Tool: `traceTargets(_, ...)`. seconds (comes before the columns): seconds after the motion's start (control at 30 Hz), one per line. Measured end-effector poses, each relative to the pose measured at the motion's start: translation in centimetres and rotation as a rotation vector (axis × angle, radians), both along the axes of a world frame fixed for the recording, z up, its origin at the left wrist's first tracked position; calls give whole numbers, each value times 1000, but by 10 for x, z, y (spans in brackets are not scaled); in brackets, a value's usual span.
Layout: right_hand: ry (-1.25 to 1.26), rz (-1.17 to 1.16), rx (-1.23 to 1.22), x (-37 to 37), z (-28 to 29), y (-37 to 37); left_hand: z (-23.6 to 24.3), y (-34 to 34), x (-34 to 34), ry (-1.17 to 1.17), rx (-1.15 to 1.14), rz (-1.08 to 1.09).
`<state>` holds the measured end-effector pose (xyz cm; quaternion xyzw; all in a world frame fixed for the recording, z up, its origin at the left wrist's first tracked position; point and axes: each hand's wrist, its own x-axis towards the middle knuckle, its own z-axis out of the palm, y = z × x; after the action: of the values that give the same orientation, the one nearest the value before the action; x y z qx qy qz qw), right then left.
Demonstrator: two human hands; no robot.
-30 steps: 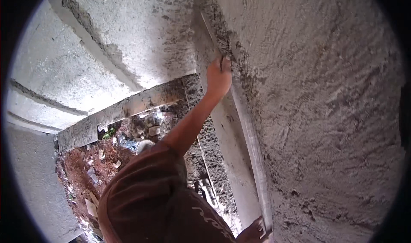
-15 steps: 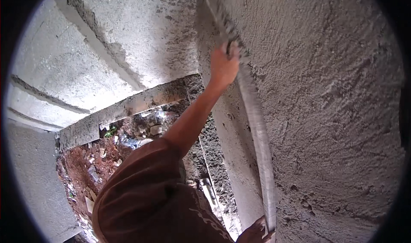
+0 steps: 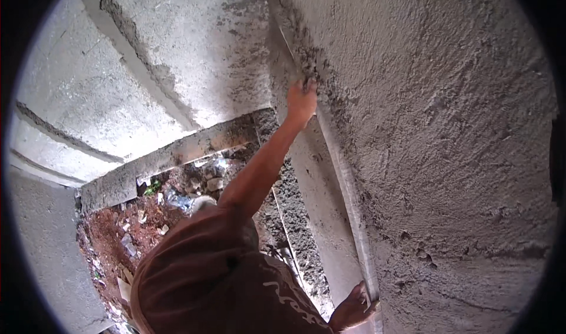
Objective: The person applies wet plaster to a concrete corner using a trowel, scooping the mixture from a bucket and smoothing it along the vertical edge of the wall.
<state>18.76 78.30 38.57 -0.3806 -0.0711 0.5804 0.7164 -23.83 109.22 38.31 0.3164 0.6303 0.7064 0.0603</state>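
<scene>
A long, grey, mortar-smeared straightedge (image 3: 356,219) lies along the rough plastered wall (image 3: 448,157), running from the upper middle to the bottom of the view. My left hand (image 3: 302,101) reaches far up, its fingers curled round the bar's upper part. Near the bottom edge, my right hand (image 3: 352,308) grips the lower end, with its thumb and fingers on either side. Wet-looking mortar sits beside the bar near the left hand. Part of the bar's upper stretch is hard to make out against the wall.
Left of the bar runs a smoother concrete face (image 3: 321,198) with a strip of rough mortar (image 3: 298,216) beside it. Light grey wall panels with grooves (image 3: 177,51) fill the upper left. Below them, reddish soil (image 3: 112,228) carries rubble and plastic litter.
The straightedge has shifted left along the plastered wall. My left hand has moved left and slightly down with it, while my right hand has come a little higher into view.
</scene>
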Motion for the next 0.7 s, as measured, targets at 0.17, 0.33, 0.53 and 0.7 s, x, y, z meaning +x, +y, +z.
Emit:
traceTargets(0.17, 157, -148, -9, -16, 11, 11, 84, -9, 18, 83, -106, -30)
traceTargets(0.33, -3, -22, 55, -6, -10, -2, 2, -10, 8, -119, -183, -47)
traceTargets(0.53, 167, -164, -103, -11, -2, 5, 38, -2, 19, -128, -83, -81)
traceTargets(0.7, 9, -59, 21, -20, -13, 5, -15, -1, 2, -22, -124, 40)
